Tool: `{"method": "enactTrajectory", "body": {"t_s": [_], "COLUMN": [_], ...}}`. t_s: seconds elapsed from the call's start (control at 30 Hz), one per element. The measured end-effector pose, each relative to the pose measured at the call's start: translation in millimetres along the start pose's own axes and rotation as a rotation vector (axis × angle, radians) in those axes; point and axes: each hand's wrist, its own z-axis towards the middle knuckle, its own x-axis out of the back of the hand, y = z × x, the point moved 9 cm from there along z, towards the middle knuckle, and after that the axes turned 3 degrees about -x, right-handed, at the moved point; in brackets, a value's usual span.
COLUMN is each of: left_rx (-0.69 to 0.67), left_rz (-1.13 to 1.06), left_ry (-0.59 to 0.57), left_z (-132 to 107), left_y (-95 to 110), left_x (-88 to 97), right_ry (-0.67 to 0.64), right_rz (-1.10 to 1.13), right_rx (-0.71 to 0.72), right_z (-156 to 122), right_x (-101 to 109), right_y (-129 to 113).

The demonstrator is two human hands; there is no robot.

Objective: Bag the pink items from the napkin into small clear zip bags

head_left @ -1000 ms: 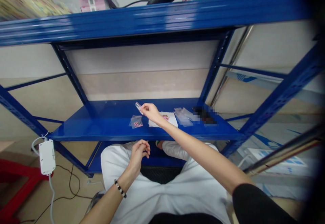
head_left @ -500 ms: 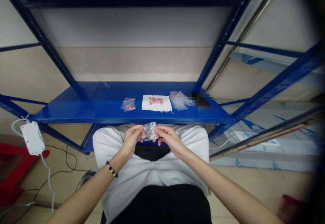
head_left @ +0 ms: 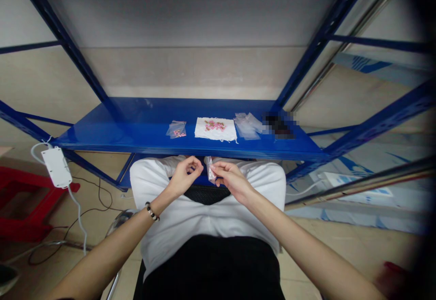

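Clear bag [head_left: 210, 171] is pinched by the right hand [head_left: 231, 181], thumb and fingertips closed on it, at 12 o'clock above the white shirt [head_left: 207, 227]. The left hand [head_left: 185, 177] is curled nearly shut with nothing visible in it, just beside the bag at 9 o'clock, a beaded bracelet [head_left: 151, 211] on its wrist. Farther out at 12 o'clock runs a blue steel shelf [head_left: 136, 130], bearing a small bag of pink bits [head_left: 176, 130] at 11 o'clock, a white sheet [head_left: 215, 130] scattered with pink pieces at 12 o'clock, a stack of clear bags [head_left: 245, 126] at 1 o'clock and a pixelated dark object [head_left: 279, 125] beyond it. White box [head_left: 56, 167] with a cable sits at 10 o'clock
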Motion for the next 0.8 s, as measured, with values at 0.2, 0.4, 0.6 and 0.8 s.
{"method": "enactTrajectory", "body": {"t_s": [0.2, 0.4, 0.6, 0.8], "left_rx": [0.047, 0.03, 0.069, 0.074], "left_rz": [-0.167, -0.177, -0.002, -0.029], "left_ry": [-0.223, -0.265, -0.297, -0.322], "left_z": [-9.6, -14.8, -12.7, -13.1], "left_y": [-4.8, -3.4, -1.0, 5.8], "left_x": [-31.3, -40.2, -32.4, -31.6], "right_ry": [-0.099, -0.171, -0.156, -0.215], "right_rz": [0.039, -0.015, 0.085, -0.06], "right_rx": [-0.029, -0.071, -0.052, 0.095], "right_z": [-3.5, -6.4, -8.2, -13.5], "right_x": [-18.3, -25.2, -31.8, -40.9], "right_y": [7.6, 10.3, 14.6, 0.5]}}
